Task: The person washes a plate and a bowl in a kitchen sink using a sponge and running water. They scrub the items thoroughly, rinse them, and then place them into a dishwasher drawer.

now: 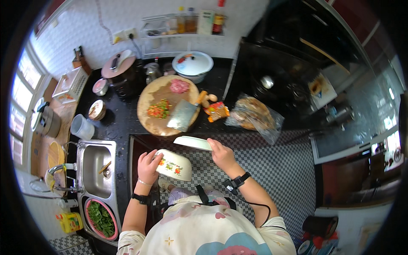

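My left hand (149, 165) grips the rim of a cream bowl (175, 165) painted with red fruit and green leaves; the bowl is tilted. In my right hand (223, 154) is a white ribbed dish (193, 143), held by its edge and tilted. Both vessels are in the air before the counter's front edge, apart from each other. Just beyond them lies a round wooden chopping board (146, 95) bearing minced meat (179, 86), a heap of chopped red and green peppers (159, 108) and a cleaver (182, 115) with a wooden handle.
Right of the board are eggs (212, 98), an orange packet (216, 111) and a bag of food (255, 113) near the stove. A lidded enamel pot (193, 63) stands behind. At left are a steel sink (95, 159), a pink basket of greens (101, 220) and a plastic jug (82, 127).
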`<state>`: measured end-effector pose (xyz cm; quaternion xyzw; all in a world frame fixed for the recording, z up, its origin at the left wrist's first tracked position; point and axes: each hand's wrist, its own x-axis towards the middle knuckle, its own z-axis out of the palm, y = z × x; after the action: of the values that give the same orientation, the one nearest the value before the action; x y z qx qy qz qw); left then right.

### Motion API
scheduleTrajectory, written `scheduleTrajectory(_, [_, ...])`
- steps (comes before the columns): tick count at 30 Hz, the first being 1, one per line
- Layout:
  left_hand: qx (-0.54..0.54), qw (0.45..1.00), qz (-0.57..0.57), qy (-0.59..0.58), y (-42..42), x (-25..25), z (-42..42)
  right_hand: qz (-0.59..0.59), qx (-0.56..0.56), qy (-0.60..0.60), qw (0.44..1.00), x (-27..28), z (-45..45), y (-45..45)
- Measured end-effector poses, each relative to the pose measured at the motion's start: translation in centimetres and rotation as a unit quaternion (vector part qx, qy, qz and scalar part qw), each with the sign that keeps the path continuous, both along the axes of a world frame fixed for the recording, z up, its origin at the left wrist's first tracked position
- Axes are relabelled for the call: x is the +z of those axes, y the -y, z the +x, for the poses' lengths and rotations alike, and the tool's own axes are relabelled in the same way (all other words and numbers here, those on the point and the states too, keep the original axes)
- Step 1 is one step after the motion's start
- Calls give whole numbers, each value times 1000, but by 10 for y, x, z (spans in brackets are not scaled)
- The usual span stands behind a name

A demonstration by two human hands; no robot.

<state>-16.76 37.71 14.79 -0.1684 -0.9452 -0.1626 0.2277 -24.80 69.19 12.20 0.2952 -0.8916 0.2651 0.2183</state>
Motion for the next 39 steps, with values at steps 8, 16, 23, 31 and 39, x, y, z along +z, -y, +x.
scheduleTrajectory(8, [-221,972,-20,76,-208,-7,-52,97,-207,85,970,-8,66,-183])
scheduleTrajectory(16, [-375,921,5,108,-368,-24,-96,146,-293,130,936,4,86,-298])
scheduleTrajectory(23, [-486,854,47,178,-496,-52,-140,189,-274,130,934,25,64,-396])
scheduleTrajectory(31, [-553,784,111,260,-652,-59,-174,162,-332,162,915,37,62,-525])
scheduleTrajectory(39, [-515,800,122,284,-790,-87,-156,26,-293,249,923,9,71,-680])
